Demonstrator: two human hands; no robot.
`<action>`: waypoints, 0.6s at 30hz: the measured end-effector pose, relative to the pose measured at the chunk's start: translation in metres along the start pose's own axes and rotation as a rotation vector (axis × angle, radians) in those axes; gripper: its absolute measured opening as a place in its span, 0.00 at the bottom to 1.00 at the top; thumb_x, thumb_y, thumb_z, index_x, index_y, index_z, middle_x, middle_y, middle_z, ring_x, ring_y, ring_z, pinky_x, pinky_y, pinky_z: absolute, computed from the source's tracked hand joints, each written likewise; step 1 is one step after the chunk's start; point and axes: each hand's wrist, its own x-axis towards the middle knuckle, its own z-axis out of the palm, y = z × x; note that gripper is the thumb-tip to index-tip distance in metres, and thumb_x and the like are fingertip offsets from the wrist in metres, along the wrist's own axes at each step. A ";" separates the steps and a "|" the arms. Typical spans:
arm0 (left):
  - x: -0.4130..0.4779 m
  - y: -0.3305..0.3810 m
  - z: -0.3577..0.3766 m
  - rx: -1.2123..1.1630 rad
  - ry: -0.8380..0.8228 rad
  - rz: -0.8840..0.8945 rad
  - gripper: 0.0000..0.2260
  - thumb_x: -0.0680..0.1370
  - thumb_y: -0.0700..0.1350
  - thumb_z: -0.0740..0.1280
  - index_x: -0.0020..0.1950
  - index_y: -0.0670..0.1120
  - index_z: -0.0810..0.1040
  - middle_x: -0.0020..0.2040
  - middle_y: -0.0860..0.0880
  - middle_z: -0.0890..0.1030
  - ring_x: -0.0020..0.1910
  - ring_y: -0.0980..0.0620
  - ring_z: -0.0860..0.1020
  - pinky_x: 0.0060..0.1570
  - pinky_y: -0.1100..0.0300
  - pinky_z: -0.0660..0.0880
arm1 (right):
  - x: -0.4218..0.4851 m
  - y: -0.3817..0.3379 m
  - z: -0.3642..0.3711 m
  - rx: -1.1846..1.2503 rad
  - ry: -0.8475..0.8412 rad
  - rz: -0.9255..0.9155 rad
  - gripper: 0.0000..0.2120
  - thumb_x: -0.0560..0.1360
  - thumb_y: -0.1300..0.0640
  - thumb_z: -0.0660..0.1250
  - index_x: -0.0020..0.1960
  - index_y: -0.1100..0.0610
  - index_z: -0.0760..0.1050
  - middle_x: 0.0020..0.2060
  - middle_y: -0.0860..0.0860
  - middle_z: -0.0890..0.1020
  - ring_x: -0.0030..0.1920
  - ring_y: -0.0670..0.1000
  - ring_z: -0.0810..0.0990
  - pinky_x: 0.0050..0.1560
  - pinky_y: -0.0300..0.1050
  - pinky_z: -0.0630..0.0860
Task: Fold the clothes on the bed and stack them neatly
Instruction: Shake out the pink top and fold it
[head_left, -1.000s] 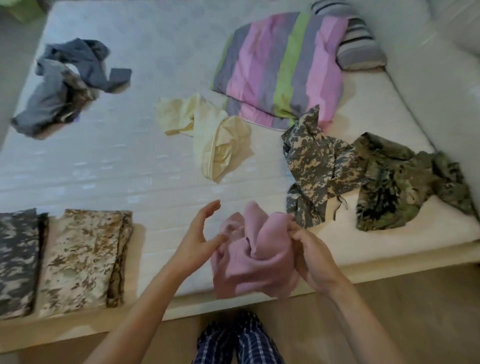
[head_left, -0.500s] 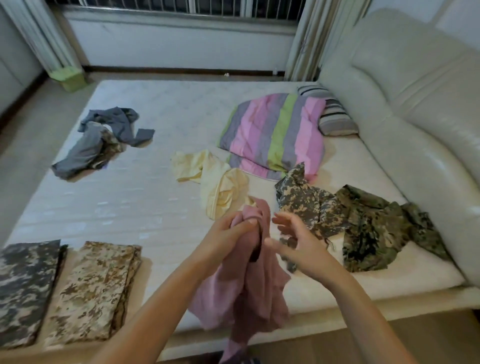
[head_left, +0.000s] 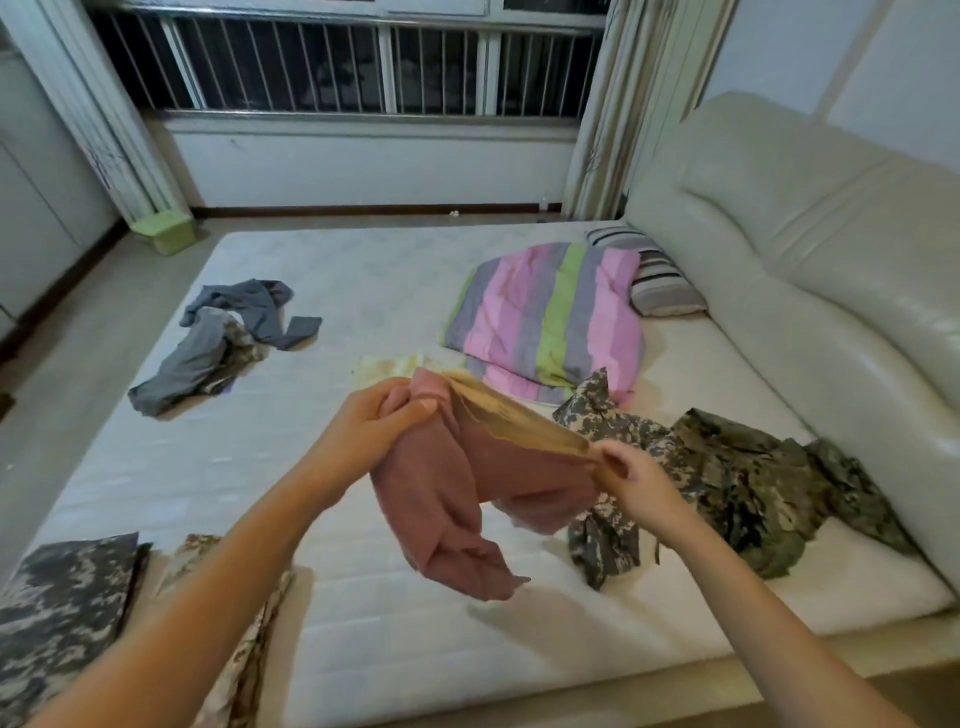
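Note:
A pink garment (head_left: 457, 488) hangs in the air over the white mattress (head_left: 363, 613), its tan waistband stretched between both hands. My left hand (head_left: 374, 421) grips one end of the waistband, my right hand (head_left: 623, 467) pinches the other. Two folded camouflage pieces lie at the near left: a grey one (head_left: 57, 613) and a tan one (head_left: 244, 660), partly hidden by my left arm. Unfolded clothes lie around: a pale yellow one (head_left: 387, 366) behind the pink garment, a grey pile (head_left: 218, 343), a grey digital camouflage piece (head_left: 608, 540) and a green camouflage piece (head_left: 763, 483).
A striped pink, green and grey quilt (head_left: 550, 317) and a striped pillow (head_left: 660, 280) lie at the far right of the mattress. A cream padded headboard (head_left: 810, 249) runs along the right. A green box (head_left: 166, 234) sits on the floor by the barred window.
The camera has tilted up. My hands have moved apart and raised the pink garment, pulling its waistband taut; earlier it hung bunched from my left hand with my right hand open beside it.

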 end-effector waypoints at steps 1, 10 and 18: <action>0.006 -0.002 -0.014 0.087 0.027 0.022 0.04 0.75 0.47 0.71 0.47 0.56 0.82 0.44 0.59 0.83 0.45 0.68 0.79 0.41 0.75 0.72 | 0.004 0.000 -0.009 0.106 0.093 0.030 0.15 0.78 0.65 0.61 0.42 0.47 0.77 0.37 0.38 0.80 0.38 0.33 0.77 0.38 0.27 0.70; 0.031 -0.012 -0.087 0.791 0.008 0.197 0.15 0.70 0.55 0.74 0.42 0.44 0.79 0.34 0.49 0.79 0.34 0.51 0.76 0.37 0.51 0.73 | 0.036 -0.038 -0.079 -0.295 0.048 -0.162 0.10 0.66 0.45 0.75 0.40 0.48 0.77 0.33 0.43 0.80 0.36 0.41 0.75 0.38 0.29 0.69; 0.020 -0.045 -0.115 1.030 -0.267 0.122 0.13 0.72 0.54 0.71 0.32 0.53 0.71 0.30 0.55 0.73 0.30 0.56 0.69 0.32 0.63 0.64 | 0.028 -0.018 -0.096 -0.462 -0.095 -0.083 0.21 0.70 0.65 0.72 0.26 0.47 0.69 0.23 0.43 0.74 0.30 0.37 0.71 0.32 0.35 0.63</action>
